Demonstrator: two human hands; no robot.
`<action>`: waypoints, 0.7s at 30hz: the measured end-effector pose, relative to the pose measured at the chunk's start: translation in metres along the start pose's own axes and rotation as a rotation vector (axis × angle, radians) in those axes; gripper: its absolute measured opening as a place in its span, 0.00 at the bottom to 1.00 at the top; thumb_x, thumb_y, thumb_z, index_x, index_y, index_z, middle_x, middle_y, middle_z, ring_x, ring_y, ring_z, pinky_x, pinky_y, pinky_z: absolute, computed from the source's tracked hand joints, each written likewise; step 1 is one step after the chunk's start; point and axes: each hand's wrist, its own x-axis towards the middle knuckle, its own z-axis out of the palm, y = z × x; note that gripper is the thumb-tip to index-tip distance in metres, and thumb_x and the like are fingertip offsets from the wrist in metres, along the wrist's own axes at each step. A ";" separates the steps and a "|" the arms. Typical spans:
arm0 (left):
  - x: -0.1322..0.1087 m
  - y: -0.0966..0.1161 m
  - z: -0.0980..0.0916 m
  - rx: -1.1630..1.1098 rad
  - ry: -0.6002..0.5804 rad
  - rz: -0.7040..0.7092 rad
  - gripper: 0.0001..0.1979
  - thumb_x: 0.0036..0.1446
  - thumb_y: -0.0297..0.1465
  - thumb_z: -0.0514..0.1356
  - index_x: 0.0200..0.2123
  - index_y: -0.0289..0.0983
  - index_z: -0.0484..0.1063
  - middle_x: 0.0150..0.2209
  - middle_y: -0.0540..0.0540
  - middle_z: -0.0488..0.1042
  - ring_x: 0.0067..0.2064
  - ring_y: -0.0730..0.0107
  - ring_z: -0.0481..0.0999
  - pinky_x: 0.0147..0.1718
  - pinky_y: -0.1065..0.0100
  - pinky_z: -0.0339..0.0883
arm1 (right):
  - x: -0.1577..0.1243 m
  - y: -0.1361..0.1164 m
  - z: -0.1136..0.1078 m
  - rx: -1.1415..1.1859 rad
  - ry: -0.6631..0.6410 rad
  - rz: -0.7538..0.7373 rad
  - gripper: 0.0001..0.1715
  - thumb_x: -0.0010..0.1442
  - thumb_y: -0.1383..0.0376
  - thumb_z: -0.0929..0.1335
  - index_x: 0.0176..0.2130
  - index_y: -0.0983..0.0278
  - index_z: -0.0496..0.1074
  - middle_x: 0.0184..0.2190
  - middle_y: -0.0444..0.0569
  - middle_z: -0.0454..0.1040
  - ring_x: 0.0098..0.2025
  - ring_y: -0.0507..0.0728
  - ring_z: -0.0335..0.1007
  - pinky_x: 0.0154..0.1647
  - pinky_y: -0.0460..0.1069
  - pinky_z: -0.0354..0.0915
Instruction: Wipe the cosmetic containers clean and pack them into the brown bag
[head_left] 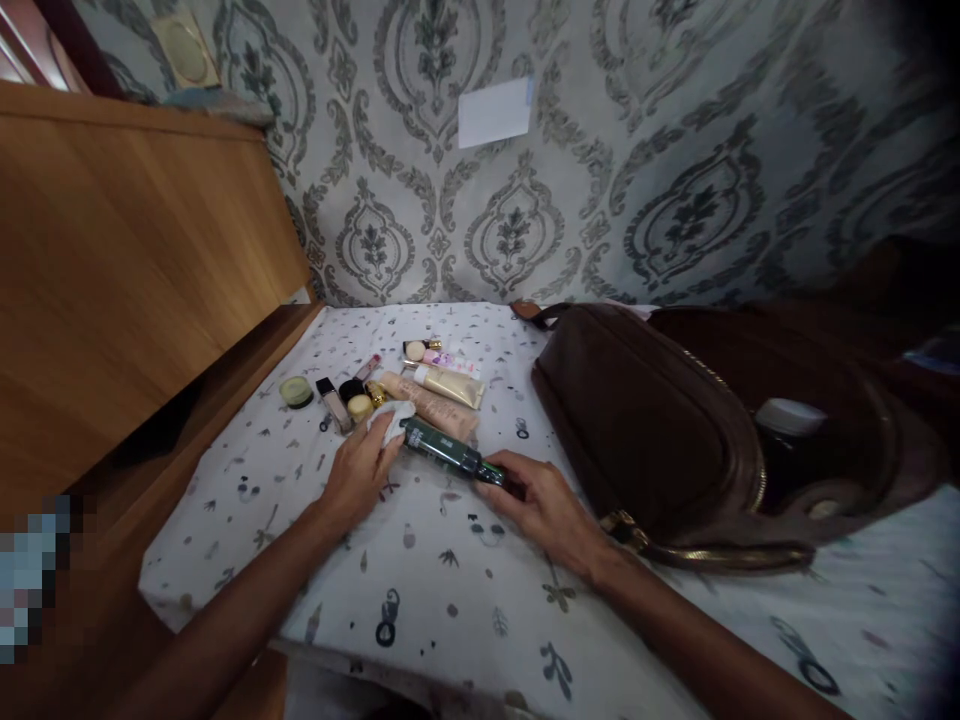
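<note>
A dark green bottle (pixel 441 447) is held above the patterned cloth, lying nearly level. My right hand (pixel 541 500) is closed round its narrow dark cap end. At the other end, my left hand (pixel 361 465) presses a crumpled white wipe (pixel 391 420) against the bottle's base. Just behind them lie a beige tube (pixel 431 405), a cream tube with a white cap (pixel 450 385), a pinkish slim bottle with a black cap (pixel 334 407) and a small round gold-toned jar (pixel 360 407). A pale green-lidded jar (pixel 295 391) stands apart on the left.
A large brown leather bag (pixel 637 420) with its zip undone sits at the right, a white-lidded container (pixel 789 418) inside it. A wooden cabinet (pixel 135 260) borders the left. The patterned wall (pixel 435 200) rises behind the cloth-covered surface (pixel 420 600).
</note>
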 end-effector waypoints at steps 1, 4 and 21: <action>-0.002 -0.001 0.002 0.057 0.008 0.014 0.17 0.69 0.36 0.49 0.56 0.38 0.67 0.53 0.38 0.72 0.53 0.56 0.73 0.52 0.56 0.69 | 0.000 0.000 0.000 -0.013 0.007 -0.013 0.13 0.60 0.59 0.65 0.37 0.64 0.75 0.26 0.45 0.71 0.28 0.54 0.64 0.29 0.47 0.59; -0.005 -0.004 0.007 0.213 0.021 0.053 0.20 0.69 0.37 0.48 0.59 0.38 0.67 0.55 0.37 0.70 0.54 0.54 0.72 0.51 0.55 0.70 | -0.001 -0.001 0.001 -0.037 0.019 -0.039 0.10 0.59 0.62 0.66 0.37 0.64 0.75 0.27 0.46 0.73 0.28 0.54 0.65 0.29 0.47 0.60; 0.006 0.007 0.000 0.181 0.017 0.236 0.12 0.69 0.32 0.47 0.40 0.36 0.69 0.46 0.39 0.71 0.50 0.58 0.70 0.50 0.57 0.68 | 0.000 0.011 0.007 0.283 0.064 0.064 0.13 0.53 0.66 0.71 0.41 0.64 0.75 0.23 0.41 0.67 0.25 0.50 0.61 0.25 0.44 0.60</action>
